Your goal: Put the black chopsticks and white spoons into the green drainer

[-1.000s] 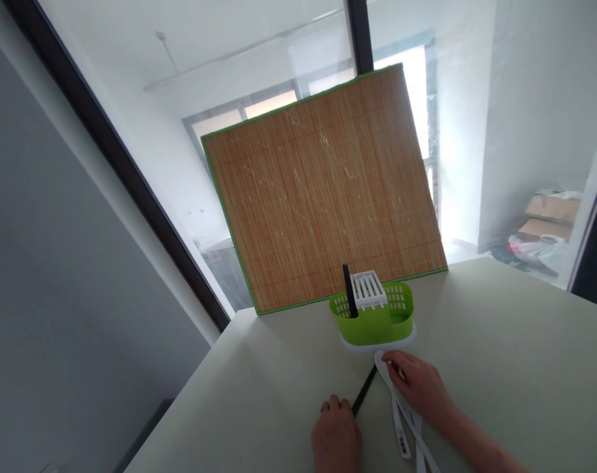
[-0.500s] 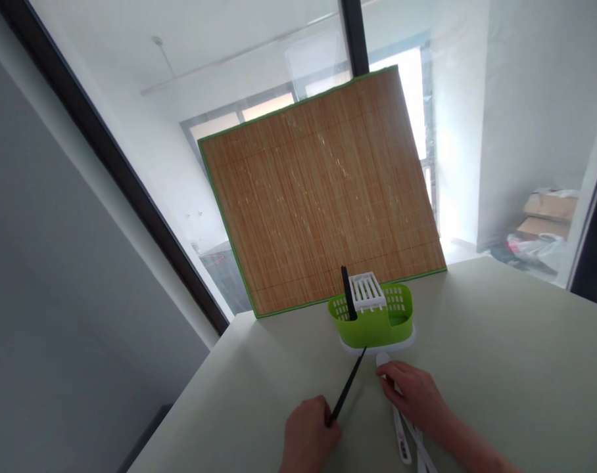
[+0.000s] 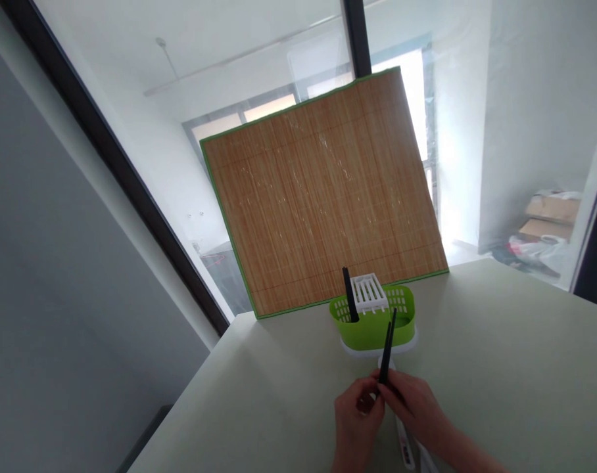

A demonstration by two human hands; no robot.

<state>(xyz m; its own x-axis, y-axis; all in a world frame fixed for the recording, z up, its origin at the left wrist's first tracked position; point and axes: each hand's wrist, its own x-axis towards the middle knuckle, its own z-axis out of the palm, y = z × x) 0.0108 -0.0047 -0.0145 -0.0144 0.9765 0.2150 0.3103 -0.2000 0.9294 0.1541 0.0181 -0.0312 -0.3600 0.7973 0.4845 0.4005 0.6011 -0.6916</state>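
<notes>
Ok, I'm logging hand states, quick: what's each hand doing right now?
Left hand: closed, fingers on the black chopsticks.
Right hand: fingers closed on the same chopsticks.

White utensils point(image 3: 404, 444) partly hidden by the right hand's fingers point(image 3: 401, 382).

Daylight reaches me from beyond the large clear glass panel point(image 3: 456, 118), its far opening blown to white. Soft shadow dulls the near part of my pale greenish-white worktop point(image 3: 259, 394); the plain grey wall point(image 3: 56, 263) at left is dim. Fine detail looks slightly soft.
</notes>
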